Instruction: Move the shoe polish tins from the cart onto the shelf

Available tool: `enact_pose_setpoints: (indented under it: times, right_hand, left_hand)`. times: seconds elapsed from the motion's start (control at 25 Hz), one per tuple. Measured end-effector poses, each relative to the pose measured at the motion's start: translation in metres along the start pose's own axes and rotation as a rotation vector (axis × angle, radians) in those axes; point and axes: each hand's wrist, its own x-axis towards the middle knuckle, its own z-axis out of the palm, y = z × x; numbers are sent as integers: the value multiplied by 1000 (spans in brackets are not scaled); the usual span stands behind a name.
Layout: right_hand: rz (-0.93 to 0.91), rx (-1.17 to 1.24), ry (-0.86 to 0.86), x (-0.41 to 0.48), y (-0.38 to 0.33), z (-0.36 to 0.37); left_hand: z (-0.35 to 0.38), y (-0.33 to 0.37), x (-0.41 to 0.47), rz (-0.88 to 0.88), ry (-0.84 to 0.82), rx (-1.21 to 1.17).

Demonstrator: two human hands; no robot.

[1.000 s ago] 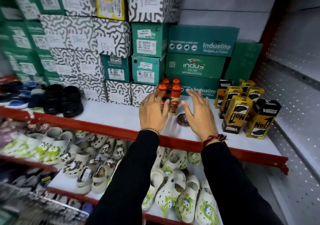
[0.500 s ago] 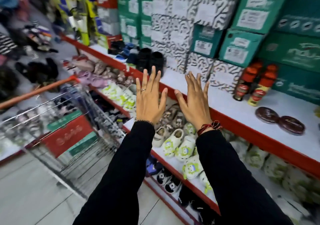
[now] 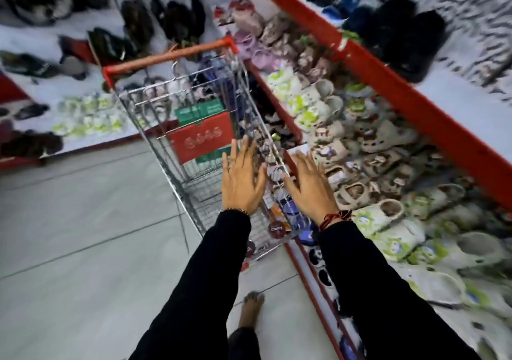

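A wire shopping cart [image 3: 155,102] with a red handle stands in the aisle beside the shelving. Round dark-red shoe polish tins [image 3: 277,229] lie on its floor at the near end, one partly hidden by my left sleeve. My left hand [image 3: 242,182] hovers over the cart's near end, fingers spread, holding nothing. My right hand [image 3: 310,190] is open over the cart's right rim, also holding nothing. The red-edged white shelf [image 3: 432,115] runs along the right. The view is motion-blurred.
Rows of pale clogs [image 3: 382,212] fill the lower shelf on the right; black slippers [image 3: 401,35] sit on the upper one. More footwear lines the far left shelving [image 3: 83,115]. Grey tiled floor [image 3: 83,235] lies left of the cart. A bare foot [image 3: 250,309] stands below.
My view has swung left and down from the shelf to the cart. Both hands have moved off the shelf and now hang open above the cart's near end.
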Motion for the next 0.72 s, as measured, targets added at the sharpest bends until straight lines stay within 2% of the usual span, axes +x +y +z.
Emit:
enact_pose_setpoints:
  times: [0.16,0.28,0.4,0.52,0.6,0.72]
  right_hand:
    - [99,-14,-403,33,23,106]
    - [235,-53,-579,49,55,172]
    - [305,-108,-658,60,81,227]
    - [320,-183,-708,74,97,270]
    - [341,-224,-725,81,103,288]
    - [341,-273,-732,84,117,314]
  left_hand:
    - [68,-78,-11,-328,-215,-93]
    - [120,-124,-23,-586,-415,-165]
    - [169,-168,-37,-794,-583,-160]
    - [213,-194,-48,-914,-787,-118]
    - [233,-203,-54,-986,-805,-93]
    - [259,-213,-63,-1082,-735,-91]
